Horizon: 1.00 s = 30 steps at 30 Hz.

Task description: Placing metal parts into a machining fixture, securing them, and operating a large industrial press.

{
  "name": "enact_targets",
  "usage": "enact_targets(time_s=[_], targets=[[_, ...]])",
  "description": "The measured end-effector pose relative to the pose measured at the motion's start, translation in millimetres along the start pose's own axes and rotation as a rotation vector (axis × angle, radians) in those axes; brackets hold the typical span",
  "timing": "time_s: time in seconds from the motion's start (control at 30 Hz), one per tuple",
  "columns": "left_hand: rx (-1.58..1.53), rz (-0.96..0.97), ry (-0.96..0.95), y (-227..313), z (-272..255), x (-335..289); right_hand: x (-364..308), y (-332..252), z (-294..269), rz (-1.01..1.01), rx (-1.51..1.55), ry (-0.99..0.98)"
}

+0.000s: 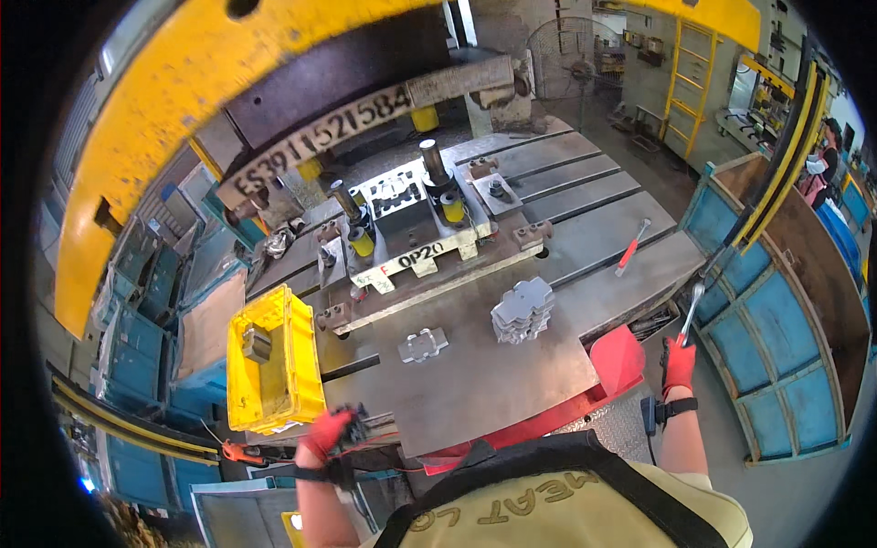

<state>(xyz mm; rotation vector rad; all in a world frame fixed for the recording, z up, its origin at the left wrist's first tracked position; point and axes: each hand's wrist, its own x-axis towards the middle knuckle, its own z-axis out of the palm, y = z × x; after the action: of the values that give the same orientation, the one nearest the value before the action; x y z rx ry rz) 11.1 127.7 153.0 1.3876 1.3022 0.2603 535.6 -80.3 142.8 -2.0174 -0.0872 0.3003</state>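
Note:
My right hand point(678, 367), in a red glove, is closed round a long silver wrench-like tool point(694, 309) that points up and away beside the press bed's right corner. At the bed's near left edge is my left hand point(327, 433), also red-gloved, with curled fingers. Something dark shows at its fingertips; I cannot make out what. Just beyond that hand stands a yellow plastic crate point(315, 365) with a few metal blocks point(257, 344) inside. A flat metal plate part point(423, 345) lies on the bed, left of a stack of similar plates point(523, 310).
A lower die point(429, 251) with upright guide posts sits mid-bed under the raised upper die point(365, 114). A red-handled tool point(628, 256) lies on the bed's right. Blue metal bins point(763, 310) stand at the right. An orange-handled tool point(242, 452) is at the lower left.

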Motion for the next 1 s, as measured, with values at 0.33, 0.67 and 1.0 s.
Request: enact_targets(time_s=[0.33, 0.67, 1.0], targets=[[0.124, 0.589, 0.335, 227.8, -18.2, 187.4, -20.4, -73.3, 90.1, -0.285, 0.406, -0.526], [1.053, 0.247, 0.684, 291.7, -24.8, 323.1, -18.7, -80.5, 85.5, -0.278, 0.243, -0.7], [1.175, 0.576, 0.804, 288.1, -35.4, 322.9, -9.8, -75.0, 96.8, -0.179, 0.287, -0.715]])
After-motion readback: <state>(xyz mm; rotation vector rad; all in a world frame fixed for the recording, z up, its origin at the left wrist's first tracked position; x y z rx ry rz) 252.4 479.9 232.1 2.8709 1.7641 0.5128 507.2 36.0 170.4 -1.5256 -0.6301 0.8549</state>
